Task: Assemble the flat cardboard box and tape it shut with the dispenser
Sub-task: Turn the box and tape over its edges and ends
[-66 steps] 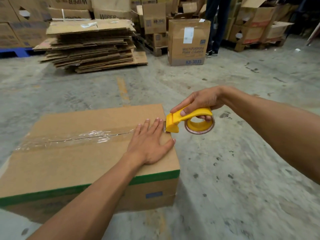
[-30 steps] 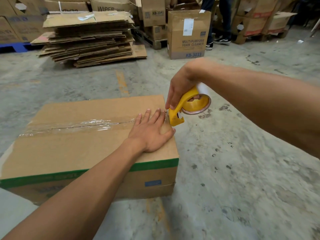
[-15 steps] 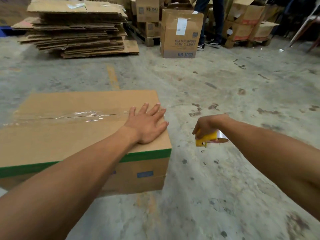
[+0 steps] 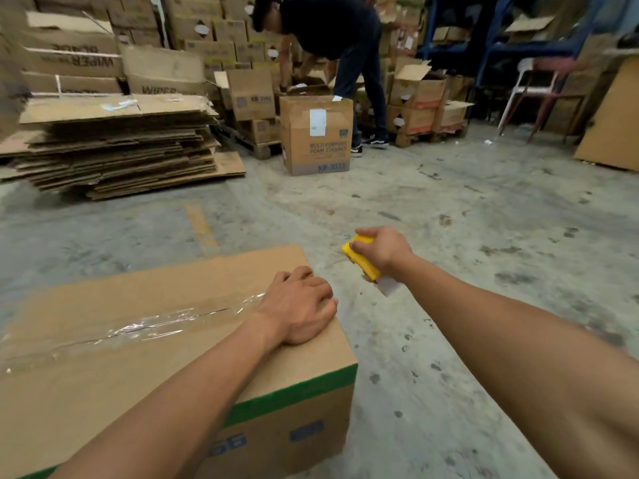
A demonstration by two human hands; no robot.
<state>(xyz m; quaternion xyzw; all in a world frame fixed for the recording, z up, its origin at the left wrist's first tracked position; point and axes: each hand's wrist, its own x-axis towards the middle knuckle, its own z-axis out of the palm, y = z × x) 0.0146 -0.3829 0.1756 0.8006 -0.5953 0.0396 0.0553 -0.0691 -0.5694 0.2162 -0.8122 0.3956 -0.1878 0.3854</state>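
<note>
Head view, left hand (image 4: 299, 307) now curled over box (image 4: 145, 368) edge, dispenser (image 4: 361, 259) withdrawn

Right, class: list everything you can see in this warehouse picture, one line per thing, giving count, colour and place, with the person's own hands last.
Brown cardboard box with green edge stripe: one, on the floor, near left.
Strip of clear tape: one, along the box's top seam.
Yellow plastic tape dispenser: one, held above the floor, right of the box.
Pile of flattened brown cardboard: one, far left.
Upright brown carton printed "foam cleaner": one, centre back.
Stacked brown cartons: many, along the back.
Person in dark clothes: one, bending over cartons at the back.
White chair: one, far right.
Grey concrete floor: stained.
Left hand: fingers curled over the box's right end.
Right hand: grips the dispenser.
</note>
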